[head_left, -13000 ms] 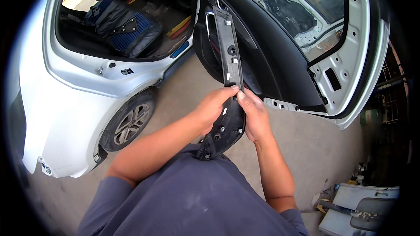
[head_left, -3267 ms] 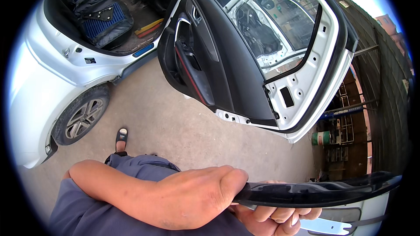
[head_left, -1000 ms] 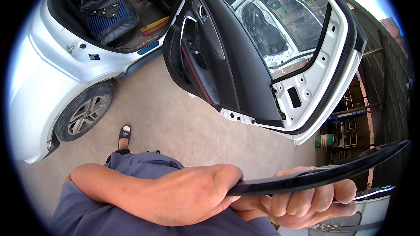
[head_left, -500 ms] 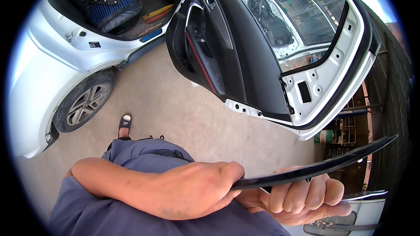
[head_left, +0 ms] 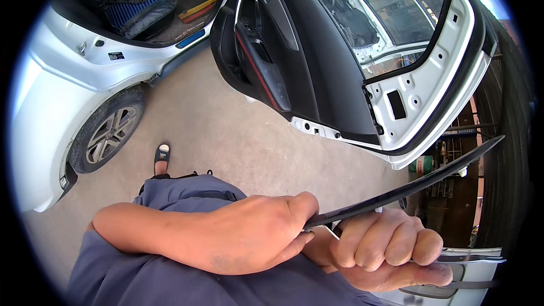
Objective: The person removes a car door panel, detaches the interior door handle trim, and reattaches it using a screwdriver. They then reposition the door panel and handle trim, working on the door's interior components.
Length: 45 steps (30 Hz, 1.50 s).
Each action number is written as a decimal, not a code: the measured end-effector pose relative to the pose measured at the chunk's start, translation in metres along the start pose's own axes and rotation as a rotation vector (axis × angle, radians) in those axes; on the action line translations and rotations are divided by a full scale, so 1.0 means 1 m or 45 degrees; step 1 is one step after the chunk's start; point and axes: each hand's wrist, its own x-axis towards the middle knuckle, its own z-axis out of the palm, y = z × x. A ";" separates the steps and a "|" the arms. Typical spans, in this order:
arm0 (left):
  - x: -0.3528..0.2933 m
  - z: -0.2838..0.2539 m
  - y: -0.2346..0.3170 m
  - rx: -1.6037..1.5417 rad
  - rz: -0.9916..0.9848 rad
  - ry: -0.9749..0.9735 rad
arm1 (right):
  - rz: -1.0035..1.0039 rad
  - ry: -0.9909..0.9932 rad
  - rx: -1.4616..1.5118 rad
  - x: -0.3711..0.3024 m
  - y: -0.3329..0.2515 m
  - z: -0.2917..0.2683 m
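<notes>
My left hand [head_left: 269,224] is closed on the near end of a long, slightly curved black trim strip [head_left: 419,184]. The strip slants up to the right and tapers to a point, with small white clips [head_left: 463,171] along its underside. Beneath it my right hand [head_left: 391,243] makes a fist, thumb pointing right. A second dark strip with a pale edge [head_left: 473,259] comes out of that fist on the right. How the fingers wrap this second piece is hidden. The black trim strip passes just above my right knuckles.
A white car's door [head_left: 317,68] with black inner panel stands wide open ahead. At left are the car body [head_left: 51,107], a wheel [head_left: 107,133] and a seat [head_left: 139,5]. Shelving [head_left: 450,181] and a green-and-white bucket [head_left: 420,164] lie beyond the strip.
The black trim strip's far end has swung upward, and its clips now show more. My left hand has risen slightly. The right fist has shifted a little to the left.
</notes>
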 end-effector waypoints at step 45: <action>0.033 0.001 -0.022 -0.904 -0.328 -0.335 | 1.074 -0.924 -1.996 -0.049 -0.084 -0.052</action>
